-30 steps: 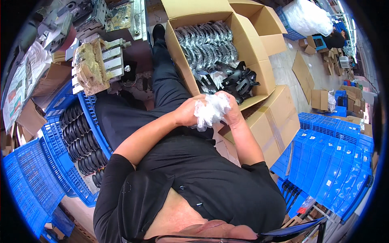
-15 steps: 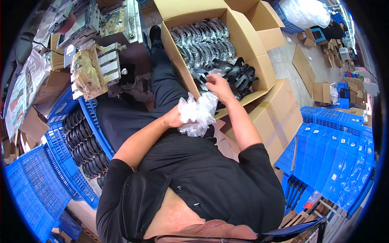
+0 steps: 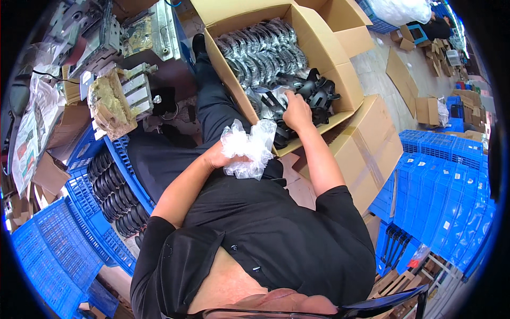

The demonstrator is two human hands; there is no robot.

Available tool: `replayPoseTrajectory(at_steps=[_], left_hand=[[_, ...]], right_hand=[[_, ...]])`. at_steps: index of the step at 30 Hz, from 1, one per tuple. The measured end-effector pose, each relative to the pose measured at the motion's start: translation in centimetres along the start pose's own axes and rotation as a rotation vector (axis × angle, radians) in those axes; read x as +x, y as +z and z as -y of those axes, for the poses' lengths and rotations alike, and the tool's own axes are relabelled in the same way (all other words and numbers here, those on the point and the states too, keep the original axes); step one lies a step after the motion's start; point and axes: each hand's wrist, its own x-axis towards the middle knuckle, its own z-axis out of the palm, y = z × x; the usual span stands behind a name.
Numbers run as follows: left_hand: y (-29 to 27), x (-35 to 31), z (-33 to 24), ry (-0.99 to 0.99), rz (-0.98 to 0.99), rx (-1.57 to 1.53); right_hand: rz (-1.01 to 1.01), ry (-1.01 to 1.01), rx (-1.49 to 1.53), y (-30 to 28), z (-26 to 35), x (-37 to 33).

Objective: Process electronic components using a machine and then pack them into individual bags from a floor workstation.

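Note:
My left hand (image 3: 217,155) is closed round a bunch of crumpled clear plastic bags (image 3: 248,148), held over my lap. My right hand (image 3: 297,112) reaches over the near side of an open cardboard box (image 3: 340,69), its fingers curled down among loose black plastic parts (image 3: 313,93). What its fingertips pinch, if anything, is hidden. Further back in the box lie neat rows of curved black parts wrapped in clear plastic (image 3: 263,50). A flat black strip (image 3: 272,101) sticks up just left of the right hand's fingers.
To my left stands a blue crate (image 3: 127,170) holding rows of black curved parts. A worn metal machine fixture (image 3: 114,101) is at the upper left. A closed carton (image 3: 366,154) leans at the right of the open box, with stacked blue crates (image 3: 435,191) beyond.
My right hand has moved a little right and down, deeper among the loose black parts. My left hand, with the plastic bags, has shifted slightly left.

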Motion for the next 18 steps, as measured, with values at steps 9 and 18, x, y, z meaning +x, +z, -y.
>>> replayPoseTrajectory(at_steps=[9, 18], left_hand=[[-0.2, -0.5, 0.9, -0.037, 0.058, -0.085], [-0.4, -0.1, -0.3, -0.080, 0.050, -0.069]], right_hand=[[0.260, -0.102, -0.069, 2.0, 4.8, 1.4], [0.278, 0.064, 0.074, 7.6, 4.1, 3.7]])
